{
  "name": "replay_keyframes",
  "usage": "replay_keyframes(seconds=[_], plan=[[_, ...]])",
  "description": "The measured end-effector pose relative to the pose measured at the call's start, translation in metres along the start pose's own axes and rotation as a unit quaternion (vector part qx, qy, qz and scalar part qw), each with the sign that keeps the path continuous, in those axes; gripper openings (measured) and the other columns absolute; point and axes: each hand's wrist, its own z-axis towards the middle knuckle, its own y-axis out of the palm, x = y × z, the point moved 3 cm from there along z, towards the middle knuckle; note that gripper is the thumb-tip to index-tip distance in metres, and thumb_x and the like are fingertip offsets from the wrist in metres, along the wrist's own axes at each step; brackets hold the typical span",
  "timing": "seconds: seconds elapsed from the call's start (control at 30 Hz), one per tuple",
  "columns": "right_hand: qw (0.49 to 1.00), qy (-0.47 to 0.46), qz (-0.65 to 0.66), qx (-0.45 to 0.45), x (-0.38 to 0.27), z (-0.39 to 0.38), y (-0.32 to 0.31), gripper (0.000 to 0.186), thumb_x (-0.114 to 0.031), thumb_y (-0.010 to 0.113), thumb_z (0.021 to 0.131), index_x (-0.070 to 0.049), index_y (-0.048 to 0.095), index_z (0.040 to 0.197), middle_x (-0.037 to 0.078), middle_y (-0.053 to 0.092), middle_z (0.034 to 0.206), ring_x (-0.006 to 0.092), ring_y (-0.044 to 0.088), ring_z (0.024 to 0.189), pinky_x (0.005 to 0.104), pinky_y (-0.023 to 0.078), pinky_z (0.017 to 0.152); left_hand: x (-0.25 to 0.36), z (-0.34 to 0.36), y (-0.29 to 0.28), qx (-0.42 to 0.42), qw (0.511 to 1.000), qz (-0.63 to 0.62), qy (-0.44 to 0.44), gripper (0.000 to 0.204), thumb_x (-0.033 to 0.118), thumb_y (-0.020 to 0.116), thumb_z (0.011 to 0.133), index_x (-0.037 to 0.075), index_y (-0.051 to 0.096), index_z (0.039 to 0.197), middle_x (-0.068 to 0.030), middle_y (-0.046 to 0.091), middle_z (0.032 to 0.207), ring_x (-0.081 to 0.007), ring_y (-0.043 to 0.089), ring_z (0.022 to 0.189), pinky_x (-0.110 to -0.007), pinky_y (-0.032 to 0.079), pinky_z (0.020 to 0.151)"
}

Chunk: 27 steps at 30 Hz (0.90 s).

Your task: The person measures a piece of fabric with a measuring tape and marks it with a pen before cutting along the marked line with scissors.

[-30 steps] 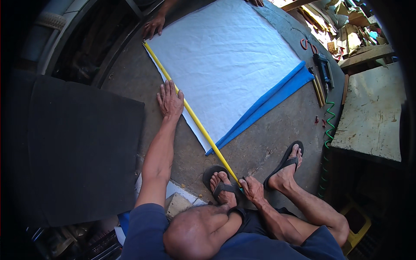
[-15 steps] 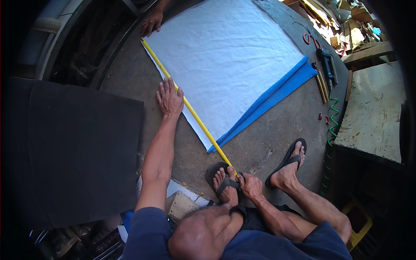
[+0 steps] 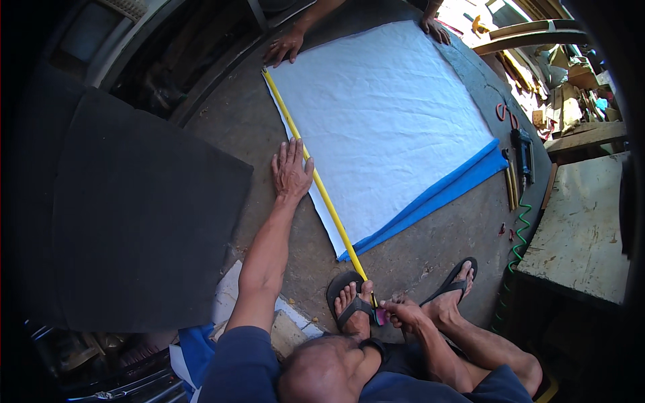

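The person is crouching on a concrete floor (image 3: pixel 430 252), stretching a yellow tape measure (image 3: pixel 316 178) along the left edge of a large white sheet (image 3: pixel 383 114) that is lying on top of a blue sheet (image 3: pixel 443 195). The left hand (image 3: pixel 291 171) is lying flat and open, fingers spread, pressing down right at the tape about midway along its length. The right hand (image 3: pixel 403 312) is curling closed around the near end of the tape, pinching it low beside the sandalled left foot (image 3: pixel 353 302), with the right foot (image 3: pixel 453 295) just beyond it. At the far end, another person's hand (image 3: pixel 283 50) is resting on the floor by the tape's tip, and a second hand (image 3: pixel 435 28) is touching the sheet's far corner. A dark mat (image 3: pixel 141 215) is lying to the left, well apart from the sheets. A worn workbench (image 3: pixel 584 228) is standing at the right, with a green coiled hose (image 3: pixel 516 252) beside it
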Motion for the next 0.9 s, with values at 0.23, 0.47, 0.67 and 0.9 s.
replay_keyframes(seconds=[0.23, 0.47, 0.67, 0.9], plan=[[0.978, -0.175, 0.108, 0.042, -0.086, -0.011, 0.021, 0.036, -0.032, 0.058, 0.102, 0.001, 0.062, 0.116, -0.004, 0.046, 0.07, 0.0064, 0.038, 0.05, 0.0216, 0.031, 0.042, 0.005, 0.003, -0.003, 0.047, 0.998, -0.034, 0.002, 0.063, 0.034, 0.055, 0.093, 0.012, 0.042, 0.151, -0.0087, 0.041, 0.157, -0.0292, 0.033, 0.146, -0.051, 0.021, 0.118], [0.905, -0.399, -0.104, 0.099, -0.293, -0.02, 0.099, 0.076, -0.064, 0.037, 0.101, 0.003, 0.072, 0.097, 0.003, 0.055, 0.064, 0.0138, 0.055, 0.054, 0.029, 0.05, 0.057, -0.002, -0.001, -0.009, 0.052, 0.998, -0.042, -0.004, 0.063, 0.032, 0.057, 0.091, 0.011, 0.045, 0.149, -0.0098, 0.045, 0.154, -0.029, 0.037, 0.144, -0.051, 0.022, 0.117], [0.807, -0.566, -0.16, 0.056, -0.446, 0.023, 0.172, 0.041, -0.038, 0.058, 0.1, 0.001, 0.07, 0.093, 0.008, 0.065, 0.071, 0.014, 0.062, 0.063, 0.0281, 0.051, 0.061, 0.009, 0.003, -0.013, 0.036, 0.998, -0.05, -0.004, 0.063, 0.03, 0.06, 0.089, 0.011, 0.047, 0.148, -0.0092, 0.048, 0.152, -0.0292, 0.038, 0.144, -0.051, 0.023, 0.116], [0.749, -0.622, -0.212, 0.084, -0.555, 0.095, 0.243, 0.035, -0.031, 0.06, 0.095, 0.001, 0.071, 0.104, 0.01, 0.072, 0.083, 0.016, 0.068, 0.076, 0.0296, 0.052, 0.075, 0.001, -0.001, -0.014, 0.025, 0.995, -0.096, -0.032, 0.063, 0.028, 0.06, 0.087, 0.009, 0.048, 0.146, -0.0101, 0.048, 0.151, -0.0291, 0.038, 0.144, -0.052, 0.024, 0.116]])
